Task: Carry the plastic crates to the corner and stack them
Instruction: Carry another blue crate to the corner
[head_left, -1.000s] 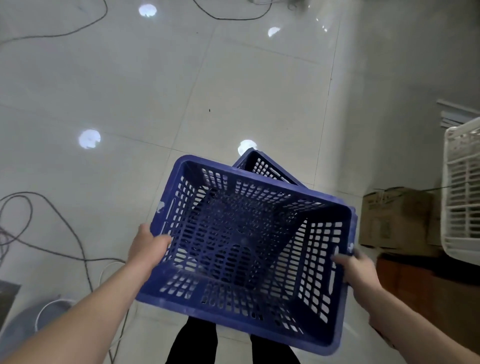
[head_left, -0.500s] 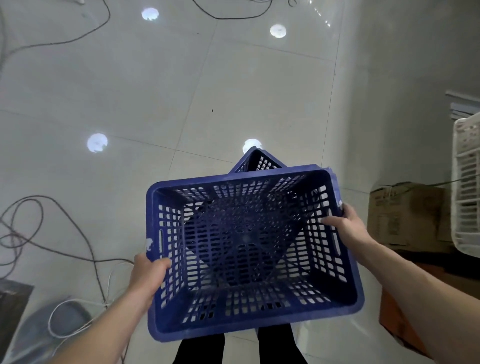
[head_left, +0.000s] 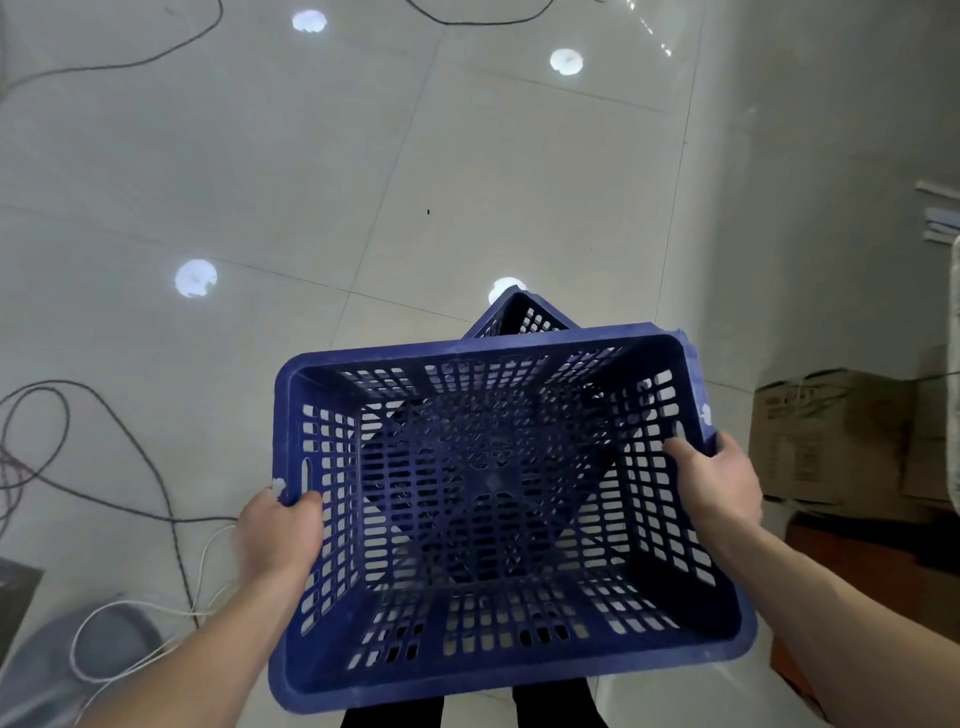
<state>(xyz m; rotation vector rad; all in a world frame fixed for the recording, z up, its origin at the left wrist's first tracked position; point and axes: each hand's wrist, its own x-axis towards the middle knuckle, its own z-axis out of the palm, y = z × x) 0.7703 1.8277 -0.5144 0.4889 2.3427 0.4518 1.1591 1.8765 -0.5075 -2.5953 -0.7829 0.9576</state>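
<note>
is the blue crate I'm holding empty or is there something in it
Empty. Through the blue crate only its slotted bottom and walls show, nothing lying inside. Both hands grip its side rims.

Crate held over a second crate

The crate (head_left: 498, 519) is hanging between left hand (head_left: 278, 535) and right hand (head_left: 719, 486), a second crate (head_left: 519, 314) peeking out beyond it, boxes (head_left: 831, 431) sitting right, cables (head_left: 78, 441) lying left.

I look down on a glossy pale tiled floor (head_left: 260, 171) with round light reflections (head_left: 195, 278). Dark cables (head_left: 104, 415) loop at my left; cardboard boxes (head_left: 831, 431) stand against the wall (head_left: 831, 130) on my right.
</note>
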